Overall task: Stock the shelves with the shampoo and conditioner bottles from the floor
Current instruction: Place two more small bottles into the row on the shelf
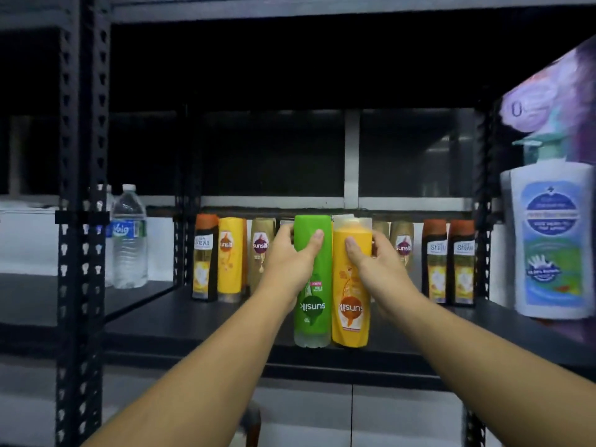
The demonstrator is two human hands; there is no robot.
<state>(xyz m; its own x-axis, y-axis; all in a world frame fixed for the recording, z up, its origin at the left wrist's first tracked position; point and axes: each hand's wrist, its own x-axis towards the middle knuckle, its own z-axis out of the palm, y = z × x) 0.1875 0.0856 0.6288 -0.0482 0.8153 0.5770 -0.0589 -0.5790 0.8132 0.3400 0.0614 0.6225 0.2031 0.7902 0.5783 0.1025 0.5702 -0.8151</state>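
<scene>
Stocking is partway: a row of bottles stands at the back of the shelf. My left hand grips a green bottle, my right hand a yellow bottle, neither released. Remaining stock is out of view.

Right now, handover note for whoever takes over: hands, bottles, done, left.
Left hand: grips the green bottle near its top.
Right hand: grips the yellow bottle near its top.
Both bottles are side by side at the front edge of the shelf, with their labels upside down. I cannot tell whether they rest on it.
Done: a back row of bottles stands along the rear, with a gap behind the hands.
Left: place these two. Floor stock is out of view.
</scene>
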